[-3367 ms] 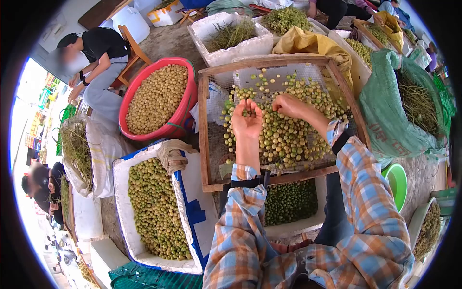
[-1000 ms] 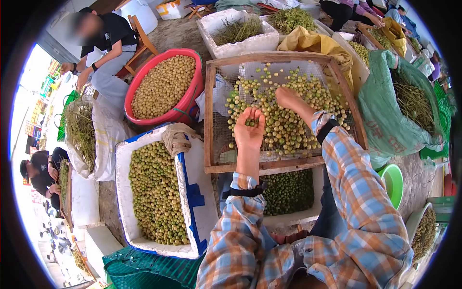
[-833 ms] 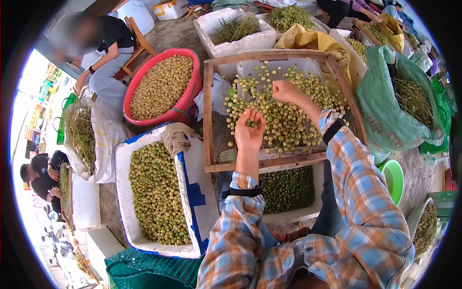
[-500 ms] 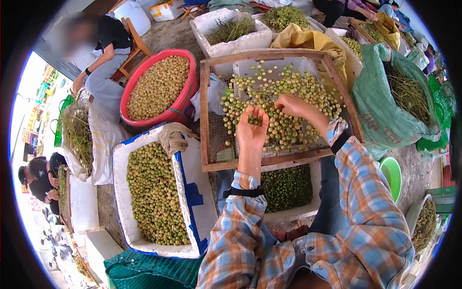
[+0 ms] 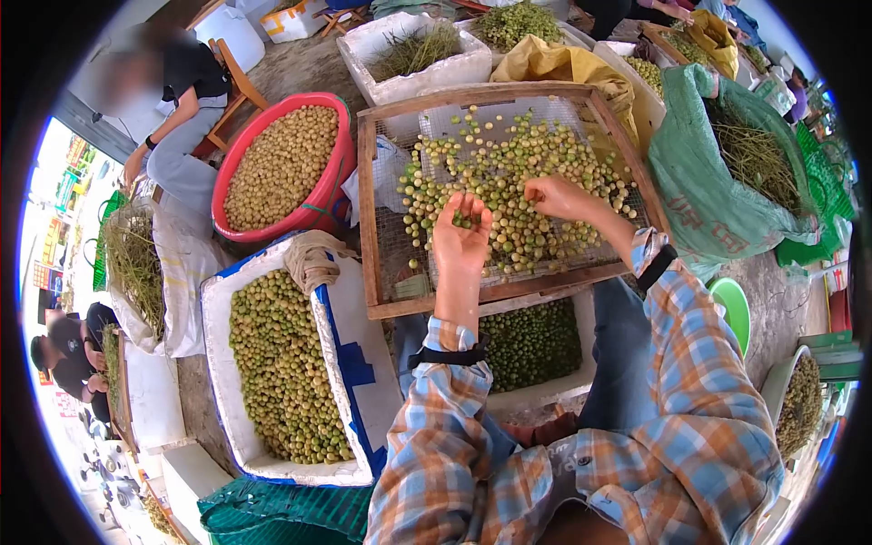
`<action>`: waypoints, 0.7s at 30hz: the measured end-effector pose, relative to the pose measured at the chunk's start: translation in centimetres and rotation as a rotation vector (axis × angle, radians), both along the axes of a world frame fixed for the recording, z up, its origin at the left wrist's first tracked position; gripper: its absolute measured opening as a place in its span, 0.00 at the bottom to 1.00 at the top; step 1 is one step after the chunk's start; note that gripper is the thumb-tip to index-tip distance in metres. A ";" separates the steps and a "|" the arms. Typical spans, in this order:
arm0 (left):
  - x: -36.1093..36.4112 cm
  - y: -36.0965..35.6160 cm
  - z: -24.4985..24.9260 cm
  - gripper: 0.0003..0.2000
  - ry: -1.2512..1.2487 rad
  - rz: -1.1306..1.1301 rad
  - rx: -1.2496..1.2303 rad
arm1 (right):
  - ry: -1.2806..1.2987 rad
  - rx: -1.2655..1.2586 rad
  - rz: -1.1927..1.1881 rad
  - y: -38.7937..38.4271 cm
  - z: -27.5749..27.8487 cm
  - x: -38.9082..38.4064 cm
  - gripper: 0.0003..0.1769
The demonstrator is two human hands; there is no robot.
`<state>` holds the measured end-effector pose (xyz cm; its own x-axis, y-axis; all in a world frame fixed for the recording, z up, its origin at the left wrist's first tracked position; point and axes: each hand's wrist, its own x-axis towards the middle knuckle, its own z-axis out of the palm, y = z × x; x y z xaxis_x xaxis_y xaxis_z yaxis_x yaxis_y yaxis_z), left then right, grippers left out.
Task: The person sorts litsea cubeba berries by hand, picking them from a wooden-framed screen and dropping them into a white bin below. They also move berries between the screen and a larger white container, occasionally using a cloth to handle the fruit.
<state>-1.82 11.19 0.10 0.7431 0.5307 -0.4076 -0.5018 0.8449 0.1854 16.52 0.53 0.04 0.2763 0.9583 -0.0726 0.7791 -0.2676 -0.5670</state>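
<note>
Over a wood-framed mesh screen point(image 5: 371, 213) lie many small round yellow-green fruits point(image 5: 545, 150). My left hand point(image 5: 461, 238) is palm up above the screen's left half, fingers curled upward, with a few green fruits in the palm. To its right, my right hand point(image 5: 556, 196) is closed over the fruits, fingertips pinched together; whatever they hold is too small to make out. Beneath the screen's near edge stands a white box point(image 5: 589, 341) of dark green fruits.
A white foam box point(image 5: 221, 363) of fruits stands left, behind it a red basin point(image 5: 341, 173) of paler fruits. A green sack point(image 5: 686, 182) of stems is at right. Two people sit at the left; others are at the top right.
The whole view has shifted, so the screen and boxes appear slightly further left. My right hand has moved a little away from my left hand, staying pinched.
</note>
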 end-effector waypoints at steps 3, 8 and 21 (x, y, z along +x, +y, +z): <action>0.0 -0.1 0.4 0.05 0.047 0.015 -0.005 | -0.117 -0.086 -0.058 0.1 -0.1 -1.4 0.09; 0.0 0.1 0.0 0.05 0.024 -0.011 0.005 | -0.130 -0.145 -0.053 0.3 -0.4 -1.4 0.10; -0.3 0.1 0.1 0.05 -0.009 0.003 0.015 | -0.035 0.000 -0.010 0.0 -1.4 -0.3 0.08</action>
<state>-2.17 11.24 0.17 0.7449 0.5391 -0.3931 -0.5063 0.8404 0.1933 16.19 0.51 -1.39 0.2887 0.9554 -0.0630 0.7954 -0.2759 -0.5397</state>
